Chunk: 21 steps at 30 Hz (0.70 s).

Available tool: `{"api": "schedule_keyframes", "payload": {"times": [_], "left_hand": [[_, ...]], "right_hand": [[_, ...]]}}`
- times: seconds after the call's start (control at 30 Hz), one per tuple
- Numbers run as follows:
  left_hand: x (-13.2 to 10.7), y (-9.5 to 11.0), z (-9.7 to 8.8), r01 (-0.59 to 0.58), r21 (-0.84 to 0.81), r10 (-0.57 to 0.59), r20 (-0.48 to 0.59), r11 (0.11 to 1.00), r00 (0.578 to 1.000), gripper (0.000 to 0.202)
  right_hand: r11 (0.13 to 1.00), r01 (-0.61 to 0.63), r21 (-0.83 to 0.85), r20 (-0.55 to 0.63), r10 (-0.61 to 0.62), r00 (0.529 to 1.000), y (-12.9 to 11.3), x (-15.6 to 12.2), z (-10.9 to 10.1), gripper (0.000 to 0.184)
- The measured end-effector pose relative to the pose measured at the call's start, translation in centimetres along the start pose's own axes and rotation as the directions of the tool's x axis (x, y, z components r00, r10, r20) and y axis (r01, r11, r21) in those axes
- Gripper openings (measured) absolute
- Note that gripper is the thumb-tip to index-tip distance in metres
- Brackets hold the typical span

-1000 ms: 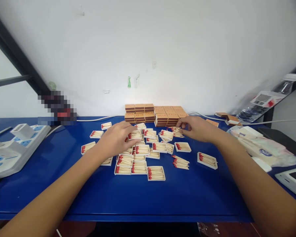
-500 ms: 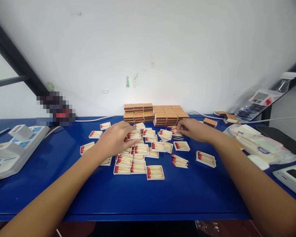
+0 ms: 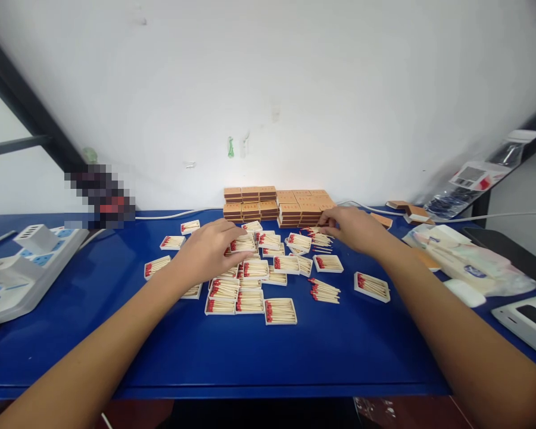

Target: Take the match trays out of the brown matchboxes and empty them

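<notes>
My left hand curls round a white matchbox tray filled with red-tipped matches, its thumb along the near side and its fingers at the back. At the loose matches behind the other trays, my right hand has its thumb and fingertips pinched on the edge of the pile. Filled trays lie clustered and partly stacked in the middle, such as the tray nearest me. A second small heap of matches lies right of the cluster, near a partly filled tray.
Closed matchboxes are stacked against the wall. A power strip stands at left. On the right are a tissue pack, empty matchbox sleeves, a plastic bottle and a white device. Cables run along the back.
My right hand has shifted slightly up and left over the loose matches, its fingers reaching further round them. My left hand stays at the same tray.
</notes>
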<state>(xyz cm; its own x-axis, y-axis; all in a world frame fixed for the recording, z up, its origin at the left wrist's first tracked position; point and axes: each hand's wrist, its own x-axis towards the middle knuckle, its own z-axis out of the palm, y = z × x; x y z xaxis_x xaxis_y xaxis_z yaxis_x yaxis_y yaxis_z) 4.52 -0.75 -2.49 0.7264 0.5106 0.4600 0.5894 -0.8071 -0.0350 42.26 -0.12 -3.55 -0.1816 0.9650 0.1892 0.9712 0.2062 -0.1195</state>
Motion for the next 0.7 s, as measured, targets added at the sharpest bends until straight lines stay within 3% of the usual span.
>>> {"api": "schedule_keyframes", "payload": {"times": [0.1,0.2,0.3,0.53,0.7], "left_hand": [[0.0,0.0,0.0,-0.006,0.000,0.006,-0.003,1.000,1.000,0.044],[0.0,0.1,0.0,-0.005,-0.004,0.005,-0.001,1.000,1.000,0.044],[0.0,0.1,0.0,-0.002,-0.015,0.002,0.006,1.000,1.000,0.042],[0.0,0.1,0.0,0.012,0.000,-0.012,0.021,1.000,1.000,0.043],[0.0,0.1,-0.1,0.012,0.005,-0.012,0.029,1.000,0.999,0.045]], "right_hand": [[0.999,-0.043,-0.001,0.025,0.043,0.999,0.8,-0.2,-0.7,0.013],[0.994,-0.106,0.001,0.128,0.105,0.986,1.6,-0.3,-1.1,0.014],[0.995,-0.086,0.044,0.193,0.076,0.978,1.9,-0.3,-0.7,0.010],[0.994,-0.012,0.106,0.173,-0.007,0.985,1.4,-0.1,0.3,0.012],[0.991,0.012,0.130,0.156,-0.033,0.987,0.6,-0.1,-0.4,0.015]]}}
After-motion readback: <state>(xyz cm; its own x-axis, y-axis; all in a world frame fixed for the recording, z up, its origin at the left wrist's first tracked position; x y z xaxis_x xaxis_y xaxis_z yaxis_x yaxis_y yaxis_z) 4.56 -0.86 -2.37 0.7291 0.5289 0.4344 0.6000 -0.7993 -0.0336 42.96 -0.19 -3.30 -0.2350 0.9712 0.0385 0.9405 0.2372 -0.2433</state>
